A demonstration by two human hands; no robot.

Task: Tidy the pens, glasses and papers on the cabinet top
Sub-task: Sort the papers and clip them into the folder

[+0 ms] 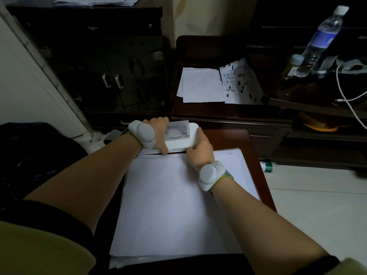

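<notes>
- A stack of white papers (168, 205) lies nearest, squared up and covering most of the reddish-brown cabinet top (256, 155); a second sheet edge shows along its right side.
- Both forearms reach forward over the stack, each wrist carrying a grey wrist device (210, 174) on a green strap.
- The right hand (200, 146) sits at the far end of the papers, fingers curled around the right end of a white glasses case (179, 138).
- The left hand (158, 135) grips the left end of the same case, thumb pointing down to the paper edge, the other fingers wrapped over the far side out of view.
- The case lies crosswise at the far edge of the cabinet top, touching the papers; its lid looks raised, with a dark lining showing inside. Whether glasses are in it cannot be told.
- Beyond, on a lower dark surface, loose white sheets (200, 84) lie beside a printed sheet (241, 82) with small coloured marks.
- Far right, a clear water bottle (321, 38) with a blue label stands by a smaller bottle of yellow liquid (293, 66), with a white cable (345, 96) trailing just beside them.
- A green-and-white bottle (268, 166) lies on the pale floor tiles to the right of the cabinet.
</notes>
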